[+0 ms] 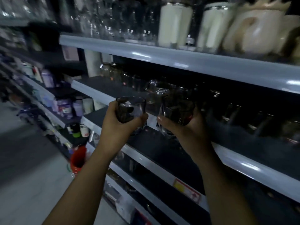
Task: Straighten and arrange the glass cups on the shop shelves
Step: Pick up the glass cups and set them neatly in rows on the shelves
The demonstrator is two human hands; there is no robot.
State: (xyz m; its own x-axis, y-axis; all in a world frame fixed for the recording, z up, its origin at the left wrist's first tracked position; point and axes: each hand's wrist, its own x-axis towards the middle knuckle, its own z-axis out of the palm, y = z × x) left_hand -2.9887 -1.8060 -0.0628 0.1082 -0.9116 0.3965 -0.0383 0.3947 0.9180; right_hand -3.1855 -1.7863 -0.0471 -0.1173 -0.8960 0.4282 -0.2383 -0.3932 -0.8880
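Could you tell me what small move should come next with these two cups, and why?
Probably lower both onto the shelf: the left hand grips the left cup, the right hand the right cup, both above its bare front near the shelved glasses.

Both bare forearms reach up and forward toward the pale shelf edge (243, 164), drawing closer together as they rise. The left forearm (84, 179) slopes up to the right, and the right forearm (220, 184) slopes up to the left, crossing over that edge. The left hand (116, 124) is raised just above the edge, its back turned to the left. Its fingers curl round the far side of a glass cup (131, 109) and its thumb lies across the near side. The right hand (188, 129), just to the right of it and close to it, grips a second glass cup (178, 111) from below, thumb pointing left.
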